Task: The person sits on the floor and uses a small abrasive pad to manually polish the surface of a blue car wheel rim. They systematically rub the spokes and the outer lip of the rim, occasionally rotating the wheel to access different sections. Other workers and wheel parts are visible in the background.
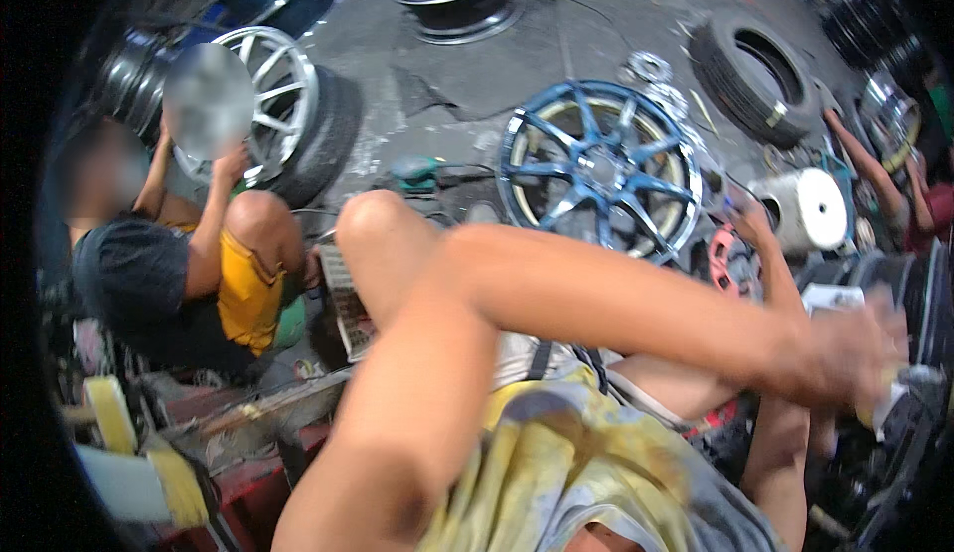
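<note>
A blue multi-spoke wheel rim (601,169) lies in front of me, face up. My left arm crosses over my lap to the far right, and my left hand (860,353) there is smeared by motion. Close to it is a small yellow-and-white thing (879,408), too blurred to name. Beyond the crossing forearm, my right hand (752,222) reaches to the rim's right edge. Its fingers look closed, around something small and bluish that I cannot make out. A pink tool-like object (722,259) lies below that hand.
At left a person in yellow shorts (248,284) crouches by a silver rim with a tyre (283,105). A loose tyre (755,75), a white cylindrical container (805,209) and another person's arm (865,155) are at right. A green sander-like tool (415,172) lies on the floor.
</note>
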The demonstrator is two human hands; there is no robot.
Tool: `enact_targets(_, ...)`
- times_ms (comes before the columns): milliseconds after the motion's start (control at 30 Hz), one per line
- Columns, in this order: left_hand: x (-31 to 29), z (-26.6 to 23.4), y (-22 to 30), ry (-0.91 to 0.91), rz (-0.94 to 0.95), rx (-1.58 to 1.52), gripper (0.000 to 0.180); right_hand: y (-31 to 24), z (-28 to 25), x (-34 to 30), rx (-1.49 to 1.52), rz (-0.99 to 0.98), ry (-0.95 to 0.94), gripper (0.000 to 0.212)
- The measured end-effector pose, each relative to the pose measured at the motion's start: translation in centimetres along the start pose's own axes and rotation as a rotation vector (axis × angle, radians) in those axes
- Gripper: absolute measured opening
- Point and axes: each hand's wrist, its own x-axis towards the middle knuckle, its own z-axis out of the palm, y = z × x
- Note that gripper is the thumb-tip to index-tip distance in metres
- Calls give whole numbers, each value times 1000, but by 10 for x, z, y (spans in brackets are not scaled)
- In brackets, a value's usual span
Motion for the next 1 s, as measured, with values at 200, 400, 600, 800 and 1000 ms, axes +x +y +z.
enact_targets(200, -55, -231, -99, -805, -477, 470, 43, -158, -4, -15, 236, -120, -45, 24)
enact_targets(400, -197, -255, -101, -1169, -596, 582, 43, -292, 53, -20, 188, -399, 136, 17)
enact_targets(600, -232, -206, -39, -1564, -759, 138, 27, -313, 77, -9, 178, -347, 189, 18)
enact_targets(800, -210, -216, -35, -1484, -739, 265, 21, -326, 96, 31, 213, -320, 173, 18)
enact_targets(1000, -194, -231, -38, -1403, -642, 385, 21, -317, 89, 15, 295, -355, 170, 19)
